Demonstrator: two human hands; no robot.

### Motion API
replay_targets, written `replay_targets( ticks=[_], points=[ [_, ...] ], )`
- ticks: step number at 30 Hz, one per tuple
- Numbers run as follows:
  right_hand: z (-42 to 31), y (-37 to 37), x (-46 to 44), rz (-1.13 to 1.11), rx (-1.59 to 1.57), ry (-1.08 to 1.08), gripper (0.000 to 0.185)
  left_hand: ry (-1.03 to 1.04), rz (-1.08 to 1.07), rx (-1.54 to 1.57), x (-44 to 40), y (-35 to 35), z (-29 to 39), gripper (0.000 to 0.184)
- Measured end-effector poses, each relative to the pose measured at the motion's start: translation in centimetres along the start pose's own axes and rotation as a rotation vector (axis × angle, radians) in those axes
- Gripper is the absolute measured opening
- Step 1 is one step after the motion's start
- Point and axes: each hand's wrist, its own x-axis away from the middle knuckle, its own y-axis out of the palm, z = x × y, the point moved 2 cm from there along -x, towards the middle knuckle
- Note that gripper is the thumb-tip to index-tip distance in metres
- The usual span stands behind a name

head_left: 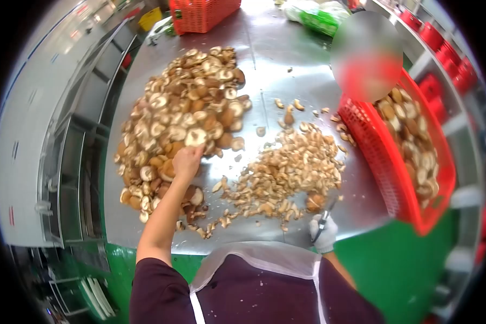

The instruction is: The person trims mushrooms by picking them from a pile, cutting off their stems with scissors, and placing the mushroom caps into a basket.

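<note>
My bare left hand [187, 162] is closed at the near side of a big heap of whole shiitake mushrooms [170, 108]. Its fingertips pinch the edge of a mushroom [195, 136] whose pale gill side faces up. In a white glove, my right hand [324, 233] is wrapped round a small knife [322, 222] at the table's near edge, blade pointing away from me. Just beyond the knife, a single brown mushroom [315, 202] lies beside a pile of cut-off mushroom stems [289, 167].
A red plastic basket [370, 146] of mushrooms leans at the table's right side, near another person, whose head area is blurred. On the metal table [254, 65], another red basket [204, 15] and a green-and-white bag [321, 19] stand at the far end. Metal racks [86, 129] line the left.
</note>
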Motion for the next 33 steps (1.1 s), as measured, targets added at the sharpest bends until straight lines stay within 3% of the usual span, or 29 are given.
replay_targets(
  ticks=[1,2,5,7,11,16,19,22,23,24,27,30,32,33],
  points=[
    [1.0,0.2,0.2,-0.002,-0.06,0.042,0.007,0.216,0.11,0.0,0.3,-0.7,0.7,0.033],
    [2.3,0.4,0.3,0.005,-0.036,0.014,0.007,0.269,0.18,0.041,0.2,-0.6,1.1,0.024],
    [2.2,0.5,0.0,-0.003,-0.034,0.013,0.007,0.437,0.34,0.165,-2.3,1.4,3.2,0.022],
    [1.4,0.4,0.0,-0.012,-0.041,0.053,0.008,0.452,0.254,0.225,-4.2,3.0,5.6,0.023],
    [1.1,0.4,0.0,-0.016,-0.044,0.059,0.01,0.321,0.111,-0.034,-8.1,7.3,9.0,0.027],
    [1.1,0.5,0.2,-0.005,-0.072,0.065,0.011,0.332,-0.202,-0.063,-9.6,5.7,9.5,0.031],
    [0.1,0.4,0.3,0.013,-0.042,0.004,0.01,0.301,-0.032,0.328,-9.7,5.8,7.2,0.03],
    [-3.8,0.1,-0.5,-0.013,0.163,-0.251,0.009,-0.084,-0.29,1.108,-6.1,3.3,6.7,0.028],
    [-5.6,0.1,-1.1,-0.056,0.287,-0.365,0.01,-0.118,-0.362,1.231,-4.2,1.8,6.7,0.028],
    [-7.1,0.8,-1.8,-0.09,0.197,-0.263,0.014,-0.15,-0.436,1.352,-2.5,0.2,6.8,0.029],
    [-10.9,2.5,-4.7,-0.191,0.445,-0.338,0.019,-0.236,-0.66,1.599,1.0,-1.8,6.5,0.03],
    [-14.3,4.5,-6.5,-0.208,0.422,-0.408,0.019,-0.347,-0.769,1.977,4.1,-1.5,6.3,0.033],
    [-15.5,5.1,-6.9,-0.229,0.369,-0.424,0.015,-0.238,-1.07,2.321,5.4,0.1,5.2,0.037],
    [-16.2,5.3,-6.8,-0.241,0.326,-0.404,0.017,-0.226,-1.108,2.381,6.1,-0.4,5.4,0.037]
  ],
)
